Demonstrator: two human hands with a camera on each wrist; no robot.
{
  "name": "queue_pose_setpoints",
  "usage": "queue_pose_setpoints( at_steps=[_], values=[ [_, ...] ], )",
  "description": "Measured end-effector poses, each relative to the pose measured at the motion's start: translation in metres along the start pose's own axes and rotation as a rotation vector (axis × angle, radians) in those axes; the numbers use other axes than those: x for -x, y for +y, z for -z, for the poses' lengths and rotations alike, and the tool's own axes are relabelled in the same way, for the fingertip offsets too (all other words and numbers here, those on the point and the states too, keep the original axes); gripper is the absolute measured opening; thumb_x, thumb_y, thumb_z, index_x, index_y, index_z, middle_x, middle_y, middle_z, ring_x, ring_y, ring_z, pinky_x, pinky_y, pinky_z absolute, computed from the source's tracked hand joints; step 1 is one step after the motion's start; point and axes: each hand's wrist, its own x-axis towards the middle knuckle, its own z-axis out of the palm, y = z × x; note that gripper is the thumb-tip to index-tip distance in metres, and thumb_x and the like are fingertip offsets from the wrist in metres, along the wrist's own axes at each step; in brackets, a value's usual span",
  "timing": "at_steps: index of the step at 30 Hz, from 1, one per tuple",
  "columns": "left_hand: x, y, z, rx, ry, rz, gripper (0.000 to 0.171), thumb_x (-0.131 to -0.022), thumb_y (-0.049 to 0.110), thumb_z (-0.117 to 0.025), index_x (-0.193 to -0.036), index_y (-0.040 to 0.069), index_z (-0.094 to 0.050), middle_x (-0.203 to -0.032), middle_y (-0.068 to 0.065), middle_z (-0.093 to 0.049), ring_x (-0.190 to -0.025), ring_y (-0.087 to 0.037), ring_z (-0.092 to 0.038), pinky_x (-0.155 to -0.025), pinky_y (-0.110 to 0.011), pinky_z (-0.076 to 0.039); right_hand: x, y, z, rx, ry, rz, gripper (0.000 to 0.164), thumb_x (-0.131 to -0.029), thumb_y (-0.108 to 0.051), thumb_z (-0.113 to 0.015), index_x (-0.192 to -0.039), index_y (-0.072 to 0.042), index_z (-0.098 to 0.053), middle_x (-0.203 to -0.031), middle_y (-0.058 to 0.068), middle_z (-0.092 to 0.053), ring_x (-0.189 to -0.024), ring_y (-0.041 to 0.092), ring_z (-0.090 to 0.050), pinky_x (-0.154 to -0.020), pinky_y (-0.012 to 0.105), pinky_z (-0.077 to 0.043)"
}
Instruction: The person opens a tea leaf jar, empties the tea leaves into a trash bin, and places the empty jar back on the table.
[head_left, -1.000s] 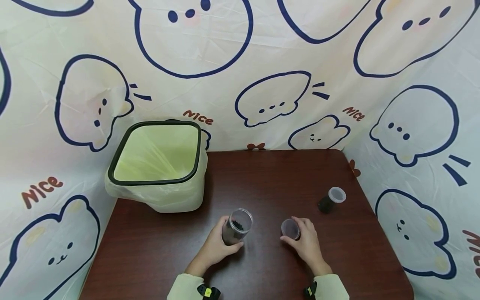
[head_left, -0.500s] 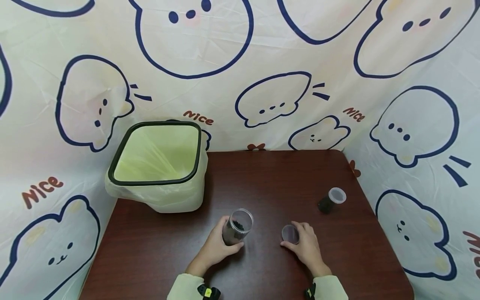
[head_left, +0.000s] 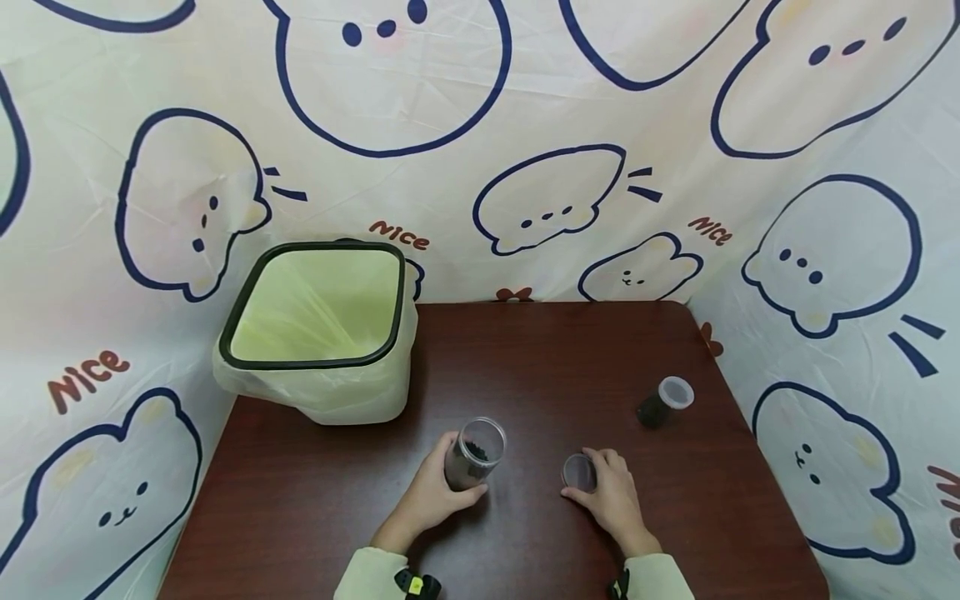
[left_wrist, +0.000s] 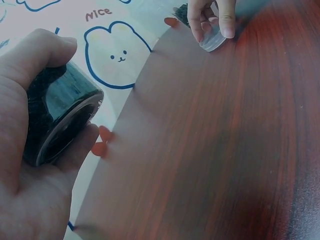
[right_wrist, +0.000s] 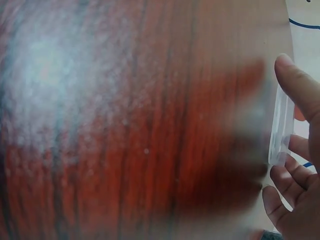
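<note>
From here the left hand (head_left: 431,490) wraps an open jar (head_left: 462,470), mouth upward, presumably so its dark contents (head_left: 476,451) stay in, while opposite, the right hand (head_left: 617,493) pinches a clear lid (head_left: 578,473) by the rim, leaving its face free, a lidded jar (head_left: 654,411) beyond.

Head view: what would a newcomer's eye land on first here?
Probably the large navy-on-white cartoon backdrop behind the brown wood-grain table. Next, the pale-green, dark-rimmed square bin at the table's far left. Then, nearer the front, the left hand grips a clear cylindrical jar with dark contents, and the right hand holds a clear, shallow round lid.
</note>
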Motion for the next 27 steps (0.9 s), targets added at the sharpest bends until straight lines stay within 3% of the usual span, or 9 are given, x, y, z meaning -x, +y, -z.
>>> queue_pose_setpoints(
  at_steps=[9, 14, 21, 27],
  values=[
    [0.0007, -0.0021, 0.0007, 0.0, 0.009, -0.004, 0.067, -0.067, 0.029, -0.084, -0.121, 0.026, -0.045, -0.12, 0.003, -0.057, -0.113, -0.011, -0.05, -0.098, -0.046, -0.034, 0.0026, 0.0002, -0.0015, 0.012, 0.001, 0.013, 0.08, -0.061, -0.047, -0.083, -0.126, -0.009, -0.055, -0.11, 0.01, -0.05, -0.101, 0.028, -0.046, -0.084, 0.05, -0.039],
    [0.0008, -0.0018, 0.001, 0.01, 0.016, -0.014, 0.067, -0.067, 0.029, -0.085, -0.121, 0.026, -0.045, -0.122, -0.003, -0.057, -0.113, -0.01, -0.049, -0.098, -0.046, -0.034, 0.003, 0.0004, -0.0013, 0.006, 0.006, 0.017, 0.08, -0.061, -0.047, -0.084, -0.126, -0.01, -0.055, -0.11, 0.01, -0.05, -0.1, 0.029, -0.046, -0.084, 0.05, -0.039],
    [0.0014, 0.0012, 0.0027, 0.019, 0.012, -0.006, 0.067, -0.067, 0.032, -0.085, -0.121, 0.028, -0.045, -0.121, 0.002, -0.056, -0.114, -0.01, -0.049, -0.099, -0.045, -0.033, 0.0037, 0.0006, -0.0009, -0.006, 0.007, 0.016, 0.082, -0.061, -0.049, -0.083, -0.128, -0.011, -0.054, -0.11, 0.01, -0.05, -0.101, 0.03, -0.046, -0.085, 0.051, -0.038],
    [0.0021, 0.0011, 0.0052, 0.027, 0.014, -0.008, 0.067, -0.066, 0.029, -0.085, -0.12, 0.028, -0.046, -0.12, 0.002, -0.057, -0.113, -0.009, -0.049, -0.099, -0.043, -0.034, 0.0033, -0.0002, -0.0012, -0.055, 0.026, -0.018, 0.077, -0.071, -0.06, -0.071, -0.128, -0.013, -0.053, -0.111, 0.008, -0.049, -0.104, 0.028, -0.044, -0.087, 0.052, -0.035]
  ],
)
